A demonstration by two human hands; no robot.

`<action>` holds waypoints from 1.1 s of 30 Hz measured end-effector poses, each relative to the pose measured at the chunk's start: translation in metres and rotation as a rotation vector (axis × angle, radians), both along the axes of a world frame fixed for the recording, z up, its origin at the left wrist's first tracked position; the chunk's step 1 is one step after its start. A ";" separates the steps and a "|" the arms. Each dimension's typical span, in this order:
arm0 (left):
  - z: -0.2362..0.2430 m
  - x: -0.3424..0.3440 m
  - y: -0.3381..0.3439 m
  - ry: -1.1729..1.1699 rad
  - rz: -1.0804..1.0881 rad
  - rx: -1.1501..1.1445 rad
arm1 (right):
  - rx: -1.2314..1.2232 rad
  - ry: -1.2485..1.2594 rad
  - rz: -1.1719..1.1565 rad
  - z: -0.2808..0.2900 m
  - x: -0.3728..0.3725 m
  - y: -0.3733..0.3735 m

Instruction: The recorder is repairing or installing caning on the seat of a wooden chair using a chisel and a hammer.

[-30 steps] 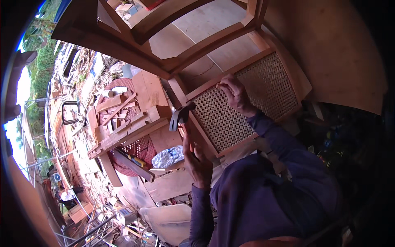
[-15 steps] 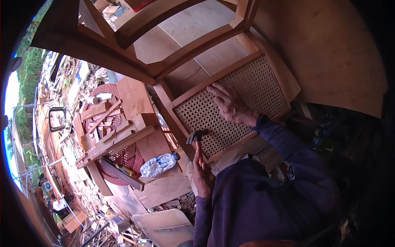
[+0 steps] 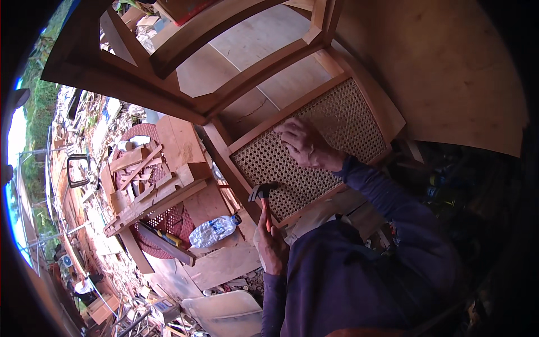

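My left hand (image 3: 272, 250) is wrapped round the orange-red handle of a claw hammer (image 3: 263, 194), whose dark head points up beside the near left corner of a cane panel (image 3: 331, 135). The woven panel is set in the reddish-brown wooden chair frame (image 3: 264, 73). Over the left half of the weave is my right hand (image 3: 306, 146), its fingers curled close to the panel's far rail. Whatever those fingers may hold is hidden. Curved rails and legs of the frame rise beyond the panel.
Left of the frame, a red woven round surface (image 3: 154, 238) carries wood offcuts (image 3: 132, 160), a yellow-handled tool (image 3: 169, 238) and planks. A crumpled plastic bottle (image 3: 212, 231) lies nearby. A large plywood sheet (image 3: 443, 73) stands at right. Wood scraps litter the ground at left.
My right hand's fingers have curled in more, and the hand sits slightly further left. The whole view has shifted a little. The hammer stays in my left hand.
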State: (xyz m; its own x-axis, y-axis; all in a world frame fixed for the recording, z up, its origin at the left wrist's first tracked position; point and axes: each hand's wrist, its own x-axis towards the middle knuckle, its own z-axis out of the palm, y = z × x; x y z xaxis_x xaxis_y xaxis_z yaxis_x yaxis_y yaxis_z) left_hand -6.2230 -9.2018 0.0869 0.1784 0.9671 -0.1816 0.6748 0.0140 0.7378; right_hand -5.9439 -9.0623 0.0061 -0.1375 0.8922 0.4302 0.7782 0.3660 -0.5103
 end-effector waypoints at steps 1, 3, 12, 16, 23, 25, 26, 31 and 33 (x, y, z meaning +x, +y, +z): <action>-0.002 0.000 0.002 0.004 0.001 0.001 | -0.004 0.212 -0.010 -0.003 0.003 0.005; -0.004 0.001 0.011 0.072 -0.112 0.205 | -0.003 0.390 -0.058 -0.005 0.006 0.016; 0.035 0.031 0.052 -0.085 -0.063 0.063 | 0.146 0.419 -0.195 -0.012 -0.011 0.028; 0.049 0.044 0.072 -0.020 -0.130 0.281 | 0.159 0.309 -0.235 -0.009 -0.014 0.024; 0.071 0.088 0.095 -0.125 -0.099 0.510 | 0.199 0.305 -0.258 -0.007 -0.008 0.021; 0.066 0.089 0.094 -0.129 -0.095 0.543 | 0.182 0.342 -0.270 -0.009 -0.004 0.022; 0.064 0.088 0.095 -0.110 -0.118 0.543 | 0.163 0.370 -0.282 -0.010 -0.002 0.023; 0.052 0.094 0.105 -0.119 -0.177 0.597 | 0.151 0.335 -0.261 -0.009 0.005 0.027; 0.047 0.086 0.106 -0.088 -0.200 0.459 | 0.139 0.330 -0.262 -0.006 0.007 0.026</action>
State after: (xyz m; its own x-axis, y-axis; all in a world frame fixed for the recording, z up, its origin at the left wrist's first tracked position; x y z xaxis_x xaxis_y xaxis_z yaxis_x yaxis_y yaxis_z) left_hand -6.1369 -9.0962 0.1337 0.3635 0.8892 0.2778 0.5661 -0.4476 0.6922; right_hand -5.9373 -9.0361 -0.0001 0.2498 0.8094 0.5315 0.6578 0.2610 -0.7066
